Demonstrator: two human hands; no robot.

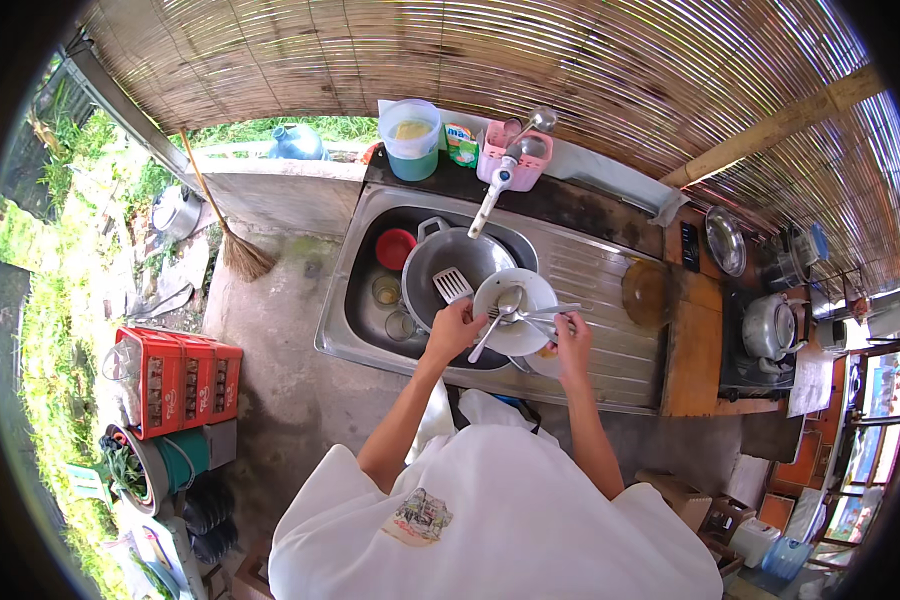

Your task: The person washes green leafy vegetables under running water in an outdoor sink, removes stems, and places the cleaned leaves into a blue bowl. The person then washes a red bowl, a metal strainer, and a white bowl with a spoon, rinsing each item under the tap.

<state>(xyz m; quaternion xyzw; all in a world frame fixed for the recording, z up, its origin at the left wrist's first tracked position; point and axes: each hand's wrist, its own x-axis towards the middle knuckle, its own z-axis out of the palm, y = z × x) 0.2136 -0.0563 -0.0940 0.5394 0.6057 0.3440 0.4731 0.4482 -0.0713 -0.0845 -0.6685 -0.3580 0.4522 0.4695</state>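
Observation:
A white bowl (529,283) with spoons and a fork (504,304) in it is held over the sink's right end. My right hand (572,337) grips the bowl's right rim, close against the cutlery handles. At the left rim is my left hand (454,330), fingers curled. Just above those fingers lies the head of a slotted spatula (452,285); its handle is hidden, so I cannot tell whether my hand grips it. A grey metal wok (461,251) sits in the steel sink (334,322), beside a red bowl (395,249) and two drinking glasses (400,325).
The faucet (487,202) reaches over the wok. Behind it stand a pink basket (514,169) with ladles and a lidless plastic tub (412,161). Right lies the ribbed drainboard (592,352), then a stove with a kettle (769,326). A broom (241,255) and red crates (187,382) are left.

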